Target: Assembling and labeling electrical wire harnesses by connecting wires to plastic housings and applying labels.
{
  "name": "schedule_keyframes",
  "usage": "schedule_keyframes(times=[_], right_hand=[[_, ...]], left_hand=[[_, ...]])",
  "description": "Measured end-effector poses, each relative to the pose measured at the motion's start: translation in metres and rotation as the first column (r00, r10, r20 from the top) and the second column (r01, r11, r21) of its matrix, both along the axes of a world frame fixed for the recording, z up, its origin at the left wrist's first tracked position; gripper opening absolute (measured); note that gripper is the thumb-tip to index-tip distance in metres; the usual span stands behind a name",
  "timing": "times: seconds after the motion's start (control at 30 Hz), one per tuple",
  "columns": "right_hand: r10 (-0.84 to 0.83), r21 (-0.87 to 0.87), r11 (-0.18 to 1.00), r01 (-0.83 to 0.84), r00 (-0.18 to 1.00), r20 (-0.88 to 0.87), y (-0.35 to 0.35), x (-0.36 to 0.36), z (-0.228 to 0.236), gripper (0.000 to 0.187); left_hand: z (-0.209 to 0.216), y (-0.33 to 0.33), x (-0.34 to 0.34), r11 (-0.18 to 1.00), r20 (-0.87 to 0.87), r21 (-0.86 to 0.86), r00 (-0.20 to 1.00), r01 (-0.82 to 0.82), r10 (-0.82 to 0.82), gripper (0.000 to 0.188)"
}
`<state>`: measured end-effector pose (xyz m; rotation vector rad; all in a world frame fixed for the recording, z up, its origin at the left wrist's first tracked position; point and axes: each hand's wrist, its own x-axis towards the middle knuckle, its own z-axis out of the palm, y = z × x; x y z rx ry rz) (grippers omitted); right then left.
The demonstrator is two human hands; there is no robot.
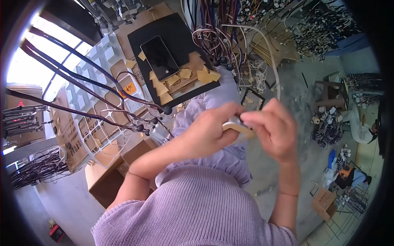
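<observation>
In front of my chest, my left hand (217,125) is closed round a curved, cream-and-white strip (237,126) that shows between its fingers. Close against it on the right is my right hand (273,129), slightly smeared by motion. Its fingers are bent, and the fingertips pinch at the far end of the strip, where a small dark bit shows. What exactly they grip is hidden. A white cable (273,57) curves down from the hanging bundle and passes out of sight behind my right hand; I cannot tell whether it is held.
Beyond my hands, a black phone (160,57) lies on a black board (178,30) among tan paper pieces (184,74). Dark cables (78,78) cross at left. An open cardboard box (108,184) stands lower left. Wire bundles (328,127) and seated people (355,178) are at right.
</observation>
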<state>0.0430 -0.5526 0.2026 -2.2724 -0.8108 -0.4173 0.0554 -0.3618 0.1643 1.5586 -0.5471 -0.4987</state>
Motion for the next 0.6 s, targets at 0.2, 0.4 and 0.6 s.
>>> schedule_keyframes(times=[0.2,0.4,0.6], right_hand=[[0.132,-0.358,0.919,-0.162,0.985,-0.108,-0.017,0.017,0.022,0.023],[-0.397,0.136,0.918,0.374,0.875,0.277,-0.011,0.008,0.010,0.029],[-0.437,0.281,0.800,0.530,0.835,-0.334,0.043,-0.028,-0.059,0.026]], left_hand=[[-0.017,0.007,0.020,0.903,-0.388,-0.333,0.834,0.271,-0.394,0.036],[-0.029,-0.015,0.024,0.800,-0.586,-0.458,0.809,-0.388,0.056,0.031],[-0.021,-0.037,0.030,0.691,-0.556,-0.482,0.798,-0.539,0.235,0.025]])
